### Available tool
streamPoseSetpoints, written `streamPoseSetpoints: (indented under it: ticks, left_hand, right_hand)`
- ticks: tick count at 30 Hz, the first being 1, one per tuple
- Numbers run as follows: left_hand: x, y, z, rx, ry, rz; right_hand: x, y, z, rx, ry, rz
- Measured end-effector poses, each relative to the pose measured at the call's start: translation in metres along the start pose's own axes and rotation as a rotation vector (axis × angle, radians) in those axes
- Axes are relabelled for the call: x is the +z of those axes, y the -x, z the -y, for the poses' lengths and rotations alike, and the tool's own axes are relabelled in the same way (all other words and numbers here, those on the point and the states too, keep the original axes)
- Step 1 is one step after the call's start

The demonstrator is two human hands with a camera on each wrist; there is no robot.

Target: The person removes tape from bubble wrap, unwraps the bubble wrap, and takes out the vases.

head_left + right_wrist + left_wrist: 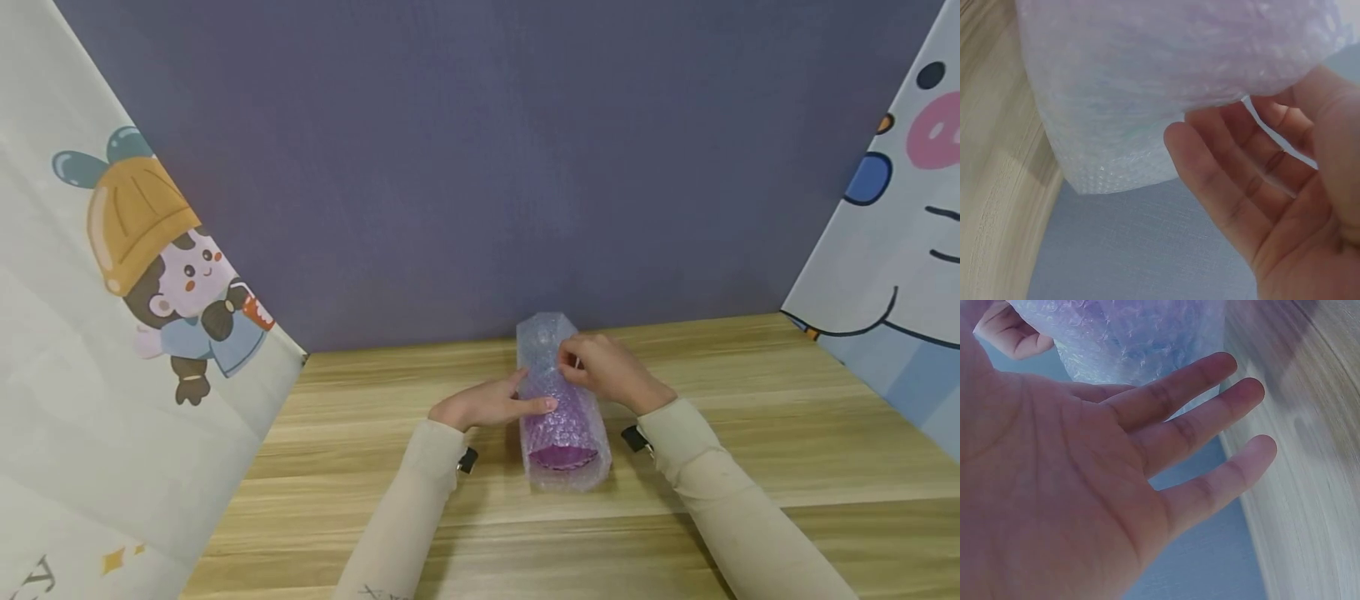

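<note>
A purple cylinder-like object (564, 457), wrapped in clear bubble wrap (546, 333), lies on the wooden table with its purple end toward me. My left hand (491, 405) is at the wrap's left side, its thumb laid across the top. In the left wrist view the fingers (1204, 428) of that hand extend fairly straight beside the bubble wrap (1135, 337). From the right, my right hand (603, 367) pinches at the upper surface of the wrap with curled fingers. The right wrist view shows its thumb against the bubble wrap (1116, 112); the exact pinch point is hidden.
The wooden table (360, 500) ends at a dark blue-grey backdrop (450, 167) just behind the wrap. A white cartoon-printed panel (67, 333) stands on the left, and another cartoon panel (900, 275) on the right.
</note>
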State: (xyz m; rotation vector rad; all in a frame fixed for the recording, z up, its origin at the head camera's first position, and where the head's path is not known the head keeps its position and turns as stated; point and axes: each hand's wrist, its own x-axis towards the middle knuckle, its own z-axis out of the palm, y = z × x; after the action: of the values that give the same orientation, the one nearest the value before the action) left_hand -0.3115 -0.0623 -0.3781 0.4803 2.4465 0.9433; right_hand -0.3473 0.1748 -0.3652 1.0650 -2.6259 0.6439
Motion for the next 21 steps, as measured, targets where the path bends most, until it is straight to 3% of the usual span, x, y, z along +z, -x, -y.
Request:
streamPoseSetpoints:
  ticks: [15, 21]
  left_hand:
    - [0.0011, 0.0002, -0.0028, -0.003, 0.01, 0.007]
    - [0.0006, 0.0016, -0.003, 0.003, 0.006, 0.006]
  right_hand:
    - [-0.0003, -0.0002, 0.0003, 0.029, 0.044, -0.02]
    - [-0.0012, 0.0008, -0.0022, 0.092, 0.013, -0.017]
